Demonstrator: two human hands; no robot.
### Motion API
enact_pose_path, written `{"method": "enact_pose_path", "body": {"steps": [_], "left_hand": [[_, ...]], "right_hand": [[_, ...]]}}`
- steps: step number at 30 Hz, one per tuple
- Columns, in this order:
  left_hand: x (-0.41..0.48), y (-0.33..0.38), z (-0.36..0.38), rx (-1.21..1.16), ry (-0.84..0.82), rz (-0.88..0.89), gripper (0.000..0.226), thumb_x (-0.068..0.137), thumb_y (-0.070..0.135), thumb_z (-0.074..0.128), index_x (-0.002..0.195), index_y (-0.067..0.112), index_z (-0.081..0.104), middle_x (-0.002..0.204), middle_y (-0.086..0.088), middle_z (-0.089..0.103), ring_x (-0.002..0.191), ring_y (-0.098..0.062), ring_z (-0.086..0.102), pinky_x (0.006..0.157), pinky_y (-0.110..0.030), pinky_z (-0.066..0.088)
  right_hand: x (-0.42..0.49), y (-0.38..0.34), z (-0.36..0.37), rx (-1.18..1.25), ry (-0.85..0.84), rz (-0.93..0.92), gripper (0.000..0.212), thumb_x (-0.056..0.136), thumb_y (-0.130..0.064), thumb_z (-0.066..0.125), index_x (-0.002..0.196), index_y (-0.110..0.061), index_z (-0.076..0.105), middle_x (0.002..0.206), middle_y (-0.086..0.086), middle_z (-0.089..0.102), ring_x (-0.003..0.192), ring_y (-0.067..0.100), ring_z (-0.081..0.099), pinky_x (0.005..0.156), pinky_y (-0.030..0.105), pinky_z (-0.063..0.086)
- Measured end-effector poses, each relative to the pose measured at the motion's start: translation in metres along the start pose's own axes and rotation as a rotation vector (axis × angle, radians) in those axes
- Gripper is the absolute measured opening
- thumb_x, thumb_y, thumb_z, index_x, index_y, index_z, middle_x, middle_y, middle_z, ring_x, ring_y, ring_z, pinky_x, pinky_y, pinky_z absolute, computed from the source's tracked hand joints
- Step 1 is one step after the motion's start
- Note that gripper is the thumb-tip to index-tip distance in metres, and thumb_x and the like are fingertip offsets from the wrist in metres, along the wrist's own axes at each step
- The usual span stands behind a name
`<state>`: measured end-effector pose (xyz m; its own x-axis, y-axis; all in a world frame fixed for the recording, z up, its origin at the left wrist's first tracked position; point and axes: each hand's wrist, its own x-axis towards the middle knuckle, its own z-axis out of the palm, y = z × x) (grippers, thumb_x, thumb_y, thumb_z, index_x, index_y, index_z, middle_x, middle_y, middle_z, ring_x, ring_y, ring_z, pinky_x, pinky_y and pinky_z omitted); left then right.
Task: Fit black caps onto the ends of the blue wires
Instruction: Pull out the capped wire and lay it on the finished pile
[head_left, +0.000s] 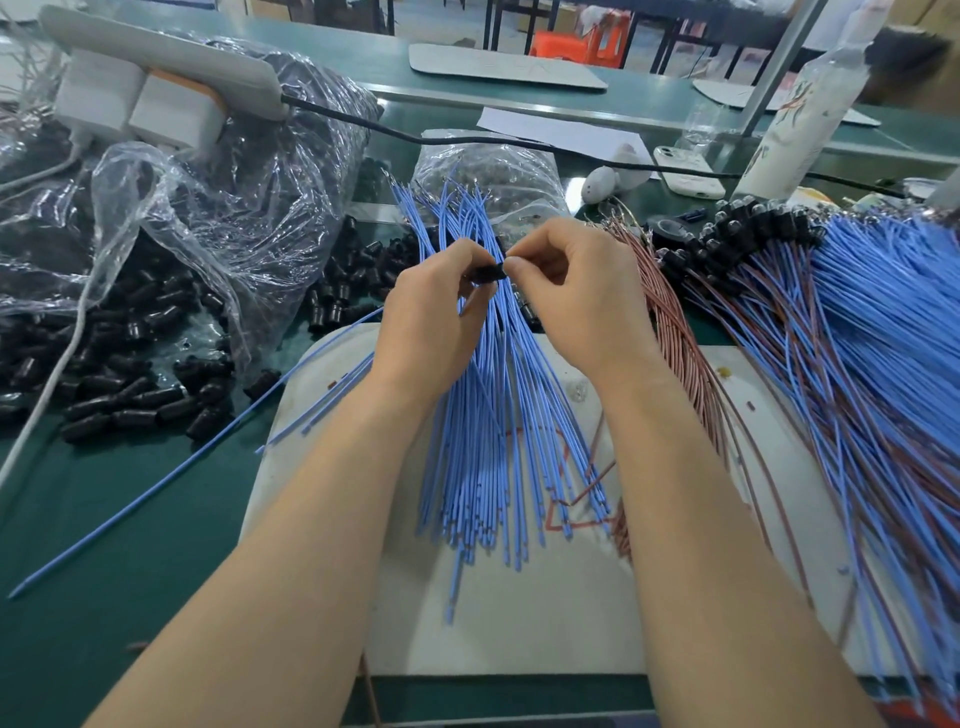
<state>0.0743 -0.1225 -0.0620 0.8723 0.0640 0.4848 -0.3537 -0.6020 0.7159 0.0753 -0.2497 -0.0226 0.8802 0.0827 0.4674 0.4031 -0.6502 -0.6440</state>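
A loose bundle of blue wires (488, 415) fans out over a white board (519, 623) in front of me. Above its middle, my left hand (431, 317) pinches a small black cap (488, 273) between thumb and fingers. My right hand (576, 296) meets it from the right, fingertips pinched at the cap's end; the wire it may hold is hidden by the fingers. Many loose black caps (130, 374) lie on the green table at the left, spilling from a clear plastic bag (208, 208).
A heap of capped blue and brown wires (857, 338) covers the right side. A bunch of brown wires (675, 338) lies beside my right wrist. A power strip with adapters (156, 88), a second bag (488, 176), a phone (685, 171) and a bottle (800, 119) stand behind.
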Motion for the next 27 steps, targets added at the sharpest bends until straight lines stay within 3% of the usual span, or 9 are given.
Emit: {"method": "enact_pose_path", "body": {"steps": [4, 11, 18, 22, 27], "left_hand": [[0.0, 0.001, -0.001, 0.039, -0.027, 0.043, 0.018, 0.089, 0.009, 0.059, 0.105, 0.01, 0.067, 0.094, -0.003, 0.07, 0.085, -0.022, 0.062, 0.082, -0.039, 0.05], [0.0, 0.004, -0.003, 0.115, -0.064, 0.085, 0.019, 0.089, 0.012, 0.061, 0.106, 0.012, 0.069, 0.091, -0.004, 0.071, 0.082, -0.025, 0.061, 0.079, -0.039, 0.049], [0.0, 0.005, -0.003, 0.128, -0.11, 0.081, 0.019, 0.089, 0.011, 0.059, 0.106, 0.011, 0.069, 0.093, -0.005, 0.072, 0.088, -0.027, 0.062, 0.081, -0.042, 0.049], [-0.001, 0.005, -0.003, 0.109, -0.09, 0.067, 0.018, 0.088, 0.012, 0.061, 0.104, 0.012, 0.069, 0.088, -0.004, 0.071, 0.081, -0.025, 0.061, 0.079, -0.04, 0.05], [-0.001, 0.0, -0.001, 0.1, -0.083, 0.029, 0.016, 0.087, 0.023, 0.064, 0.101, 0.017, 0.07, 0.077, 0.005, 0.063, 0.069, -0.019, 0.052, 0.072, -0.036, 0.048]], "right_hand": [[0.001, 0.005, -0.003, 0.043, -0.025, 0.053, 0.004, 0.086, -0.013, 0.067, 0.084, -0.014, 0.07, 0.069, -0.013, 0.061, 0.068, 0.005, 0.06, 0.075, 0.024, 0.052], [0.003, 0.012, -0.004, 0.11, -0.08, 0.119, 0.003, 0.086, -0.014, 0.068, 0.084, -0.014, 0.071, 0.073, -0.005, 0.067, 0.072, 0.011, 0.063, 0.081, 0.035, 0.054], [0.003, 0.017, 0.001, 0.155, -0.109, 0.126, 0.006, 0.087, -0.015, 0.068, 0.082, -0.019, 0.069, 0.072, -0.008, 0.066, 0.07, 0.007, 0.062, 0.076, 0.027, 0.054], [0.001, 0.019, 0.003, 0.349, -0.1, 0.215, 0.01, 0.087, -0.013, 0.067, 0.08, -0.019, 0.068, 0.072, 0.0, 0.068, 0.066, 0.007, 0.061, 0.074, 0.029, 0.055], [-0.002, 0.021, 0.009, 0.581, -0.101, 0.394, 0.011, 0.093, -0.015, 0.06, 0.093, -0.01, 0.07, 0.077, 0.006, 0.066, 0.071, 0.012, 0.061, 0.075, 0.028, 0.055]]}}
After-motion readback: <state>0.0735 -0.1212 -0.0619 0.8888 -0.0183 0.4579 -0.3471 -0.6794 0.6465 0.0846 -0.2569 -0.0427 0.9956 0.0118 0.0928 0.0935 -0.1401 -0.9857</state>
